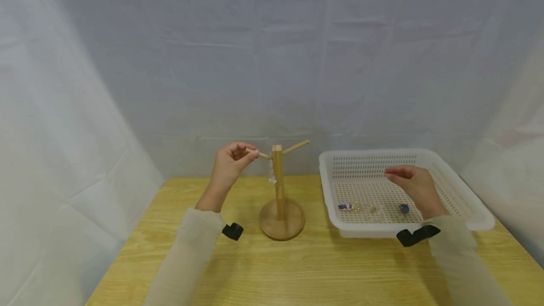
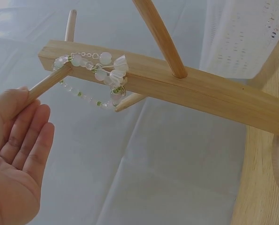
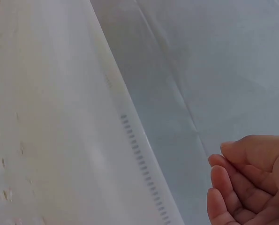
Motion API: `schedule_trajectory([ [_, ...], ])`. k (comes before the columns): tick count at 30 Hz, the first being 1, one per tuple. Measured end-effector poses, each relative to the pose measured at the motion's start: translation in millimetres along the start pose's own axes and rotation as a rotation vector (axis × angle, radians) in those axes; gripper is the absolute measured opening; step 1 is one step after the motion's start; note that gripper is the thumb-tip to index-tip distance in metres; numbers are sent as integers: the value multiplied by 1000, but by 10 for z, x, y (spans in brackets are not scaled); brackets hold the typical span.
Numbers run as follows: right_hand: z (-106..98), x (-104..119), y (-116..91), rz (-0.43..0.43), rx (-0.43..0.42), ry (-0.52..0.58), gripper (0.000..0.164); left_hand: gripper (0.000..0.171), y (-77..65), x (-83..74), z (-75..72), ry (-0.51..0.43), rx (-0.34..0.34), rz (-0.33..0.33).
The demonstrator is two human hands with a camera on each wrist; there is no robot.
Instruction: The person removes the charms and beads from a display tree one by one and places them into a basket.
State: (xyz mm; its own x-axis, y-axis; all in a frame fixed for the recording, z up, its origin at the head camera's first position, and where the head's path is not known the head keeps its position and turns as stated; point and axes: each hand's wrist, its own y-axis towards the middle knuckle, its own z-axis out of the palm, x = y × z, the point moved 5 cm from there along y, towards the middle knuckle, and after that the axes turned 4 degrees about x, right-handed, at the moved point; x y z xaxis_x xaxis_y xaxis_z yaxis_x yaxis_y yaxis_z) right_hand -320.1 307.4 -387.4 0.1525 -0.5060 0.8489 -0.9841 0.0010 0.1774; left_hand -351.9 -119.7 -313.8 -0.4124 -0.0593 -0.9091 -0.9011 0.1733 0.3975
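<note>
My left hand pinches the outer end of a wooden peg on a wooden stand between thumb and fingers. Close to the post, a bracelet of clear, white and green beads with white flower-like charms hangs over that same peg. Over the white plastic basket hovers my right hand, its fingers loosely curled and thumb near the forefinger. Nothing shows between those fingers in the right wrist view.
Inside the basket lie small beaded pieces: a blue and white one, pale ones and a dark blue one. Another peg juts out at the stand's upper right. A white curtain hangs behind the wooden table.
</note>
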Motion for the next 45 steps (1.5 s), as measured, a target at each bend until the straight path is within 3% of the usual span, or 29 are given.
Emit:
schedule_trajectory([
  [9, 186, 222, -49, -35, 50, 1, 45, 24, -25, -6, -2, 30, -37, 6],
  [18, 350, 313, -75, -57, 91, 67, 44, 23, -61, -32, 1, 93, -125, 49],
  [26, 496, 395, -114, -80, 83, 81, 39, 22, -152, -67, 35, 125, -196, 48],
  [36, 713, 526, -211, -119, 125, 180, 35, 19, -198, -57, 80, 144, -273, 135],
  [39, 779, 548, -241, -127, 136, 203, 35, 18, -231, -98, 107, 150, -285, 142],
  [45, 885, 582, -292, -148, 154, 242, 33, 14, -376, -362, 220, 197, -327, 164],
])
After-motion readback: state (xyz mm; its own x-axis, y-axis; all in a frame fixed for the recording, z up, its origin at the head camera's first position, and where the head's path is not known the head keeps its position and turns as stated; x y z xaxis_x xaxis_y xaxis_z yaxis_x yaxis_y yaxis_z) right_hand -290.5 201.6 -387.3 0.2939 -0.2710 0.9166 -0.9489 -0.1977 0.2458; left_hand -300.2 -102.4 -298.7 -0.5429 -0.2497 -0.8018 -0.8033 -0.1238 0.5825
